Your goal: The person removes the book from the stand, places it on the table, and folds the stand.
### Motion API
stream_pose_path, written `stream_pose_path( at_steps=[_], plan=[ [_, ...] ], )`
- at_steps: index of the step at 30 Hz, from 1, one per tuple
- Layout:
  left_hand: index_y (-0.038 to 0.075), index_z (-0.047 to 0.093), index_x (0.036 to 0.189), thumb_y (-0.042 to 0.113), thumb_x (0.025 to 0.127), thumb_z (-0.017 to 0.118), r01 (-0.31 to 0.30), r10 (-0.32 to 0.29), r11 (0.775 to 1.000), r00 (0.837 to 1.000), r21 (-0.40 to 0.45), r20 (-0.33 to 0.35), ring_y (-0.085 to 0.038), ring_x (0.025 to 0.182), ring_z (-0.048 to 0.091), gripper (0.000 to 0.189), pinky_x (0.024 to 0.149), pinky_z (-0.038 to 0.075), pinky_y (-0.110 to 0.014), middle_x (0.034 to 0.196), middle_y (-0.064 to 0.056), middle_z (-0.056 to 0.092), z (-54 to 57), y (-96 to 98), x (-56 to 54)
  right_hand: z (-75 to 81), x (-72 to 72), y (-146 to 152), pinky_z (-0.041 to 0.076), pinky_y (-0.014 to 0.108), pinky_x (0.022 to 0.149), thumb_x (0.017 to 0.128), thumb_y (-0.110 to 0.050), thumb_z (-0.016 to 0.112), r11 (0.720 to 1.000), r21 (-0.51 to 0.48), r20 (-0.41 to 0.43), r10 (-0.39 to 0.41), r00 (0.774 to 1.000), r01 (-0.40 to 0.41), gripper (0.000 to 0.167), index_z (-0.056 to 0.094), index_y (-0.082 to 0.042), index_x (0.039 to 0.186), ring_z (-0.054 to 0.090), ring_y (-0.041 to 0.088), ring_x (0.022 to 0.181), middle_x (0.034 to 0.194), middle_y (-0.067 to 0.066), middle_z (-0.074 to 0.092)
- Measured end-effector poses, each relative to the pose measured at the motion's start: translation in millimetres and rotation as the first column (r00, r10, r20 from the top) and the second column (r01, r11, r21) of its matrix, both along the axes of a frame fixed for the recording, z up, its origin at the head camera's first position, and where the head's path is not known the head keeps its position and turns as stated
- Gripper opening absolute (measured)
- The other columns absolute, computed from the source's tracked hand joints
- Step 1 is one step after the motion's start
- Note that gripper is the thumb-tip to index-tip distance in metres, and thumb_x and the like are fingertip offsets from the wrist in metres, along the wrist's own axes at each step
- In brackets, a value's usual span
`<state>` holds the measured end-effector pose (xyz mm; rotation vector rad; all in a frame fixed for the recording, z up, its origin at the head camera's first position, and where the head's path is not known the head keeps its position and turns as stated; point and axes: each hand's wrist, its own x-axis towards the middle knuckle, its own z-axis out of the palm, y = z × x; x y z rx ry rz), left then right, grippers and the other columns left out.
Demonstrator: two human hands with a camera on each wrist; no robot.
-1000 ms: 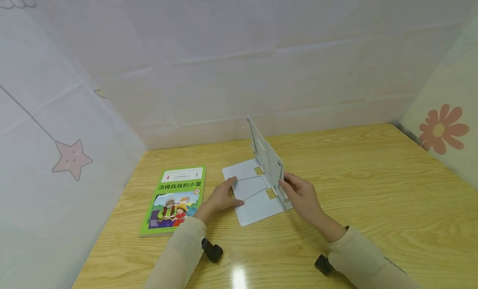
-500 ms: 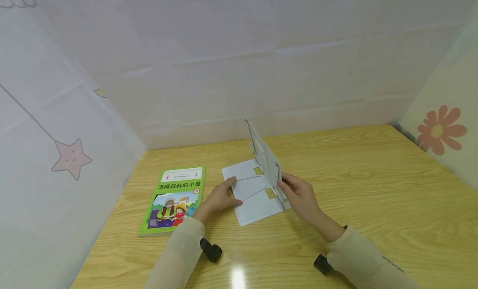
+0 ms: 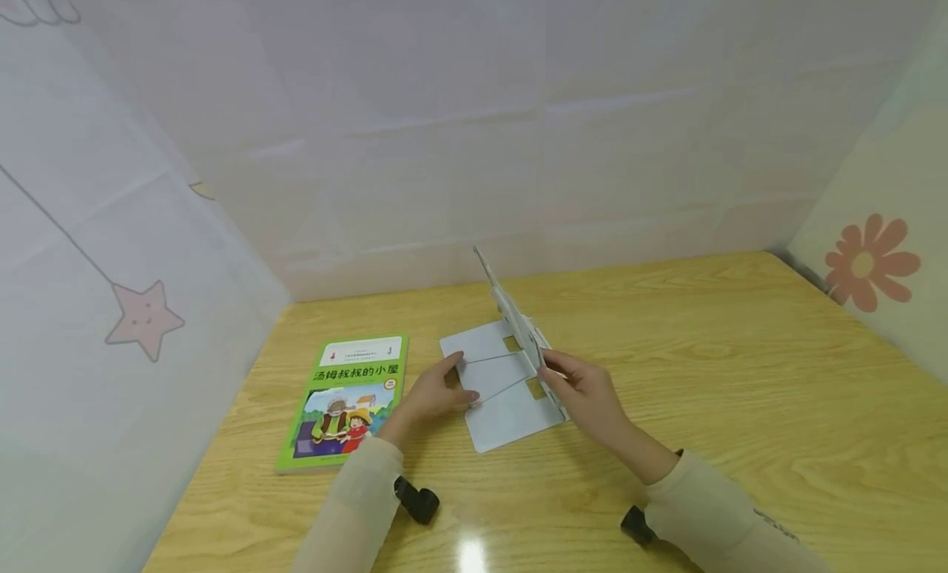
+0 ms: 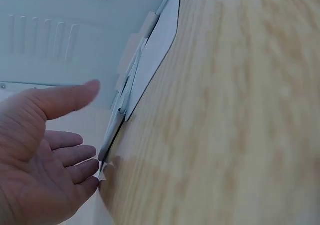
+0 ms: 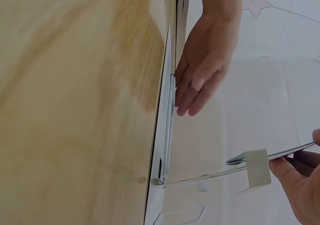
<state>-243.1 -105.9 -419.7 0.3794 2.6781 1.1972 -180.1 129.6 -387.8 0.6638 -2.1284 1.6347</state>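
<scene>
A white folding book stand lies on the table, its flat base plate point(image 3: 511, 421) down and its hinged panel point(image 3: 516, 318) raised, leaning left over the base. My right hand point(image 3: 588, 396) pinches the panel's near edge between thumb and fingers. In the right wrist view those fingers point(image 5: 300, 185) hold the panel's end, beside a bent tab point(image 5: 258, 167). My left hand point(image 3: 432, 396) rests at the base's left edge, thumb and fingers spread apart. The left wrist view shows that hand point(image 4: 40, 170) with fingers extended, below the slotted panel point(image 4: 55, 45).
A green picture book point(image 3: 344, 400) lies flat on the wooden table point(image 3: 726, 375), left of the stand and close to my left forearm. Pale cloth walls point(image 3: 415, 145) rise behind the table and along both sides. A small black camera sits at each wrist.
The raised panel has tipped further left, toward the base plate, and is now seen almost edge-on. My right hand has moved left with it. My left hand has stayed in place.
</scene>
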Motion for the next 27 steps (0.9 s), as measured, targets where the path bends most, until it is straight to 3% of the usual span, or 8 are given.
stream_pose_path(
  at_steps=[5, 8, 13, 20, 27],
  plan=[
    [0.002, 0.029, 0.133, 0.027, 0.08, 0.061, -0.012, 0.015, 0.987, 1.0, 0.16, -0.016, -0.03, 0.123, 0.024, 0.067, 0.098, 0.022, -0.043, 0.134, -0.014, 0.03, 14.1, -1.0, 3.5, 0.0, 0.2, -3, 0.05, 0.026, 0.063, 0.08, 0.006, 0.055, 0.999, -0.005, -0.055, 0.041, 0.998, -0.041, 0.026, 0.055, 0.011, 0.105, 0.058, 0.031, 0.085, 0.101, 0.026, 0.056],
    [-0.006, 0.028, 0.131, 0.021, 0.084, 0.056, 0.01, 0.003, 0.963, 0.999, 0.269, -0.05, -0.033, 0.121, 0.026, 0.06, 0.098, 0.022, -0.043, 0.132, -0.02, 0.031, 35.2, 1.3, 12.2, -1.4, -0.7, -5, 0.049, 0.025, 0.065, 0.079, 0.007, 0.056, 0.998, -0.007, -0.078, 0.065, 0.995, -0.066, 0.027, 0.055, 0.011, 0.106, 0.056, 0.033, 0.09, 0.101, 0.026, 0.056],
    [-0.013, 0.031, 0.126, 0.014, 0.086, 0.052, 0.029, 0.011, 0.945, 0.993, 0.327, -0.12, -0.035, 0.117, 0.032, 0.052, 0.096, 0.026, -0.04, 0.127, -0.026, 0.034, 64.3, 6.9, 23.6, -1.4, 0.0, -8, 0.049, 0.024, 0.065, 0.078, 0.009, 0.056, 0.995, -0.001, -0.075, 0.099, 0.992, -0.1, 0.029, 0.054, 0.012, 0.107, 0.054, 0.034, 0.091, 0.101, 0.027, 0.055],
    [-0.009, 0.032, 0.127, 0.015, 0.09, 0.046, 0.013, 0.04, 0.904, 0.993, 0.426, -0.115, -0.029, 0.116, 0.037, 0.047, 0.094, 0.031, -0.036, 0.127, -0.021, 0.038, 80.4, 11.6, 29.0, 0.5, 2.3, -14, 0.048, 0.024, 0.067, 0.078, 0.008, 0.057, 0.992, 0.07, -0.064, 0.114, 0.991, -0.11, 0.03, 0.054, 0.012, 0.107, 0.055, 0.031, 0.092, 0.104, 0.025, 0.055],
    [-0.009, 0.029, 0.128, 0.019, 0.091, 0.043, -0.039, 0.129, 0.807, 0.985, 0.589, -0.111, -0.029, 0.112, 0.041, 0.048, 0.093, 0.033, -0.033, 0.126, -0.022, 0.04, 79.2, 14.6, 22.9, 0.4, 7.0, -22, 0.048, 0.022, 0.068, 0.077, 0.002, 0.06, 0.978, 0.188, -0.056, 0.099, 0.994, -0.087, 0.032, 0.055, 0.009, 0.108, 0.058, 0.025, 0.088, 0.104, 0.021, 0.056]
  ],
)
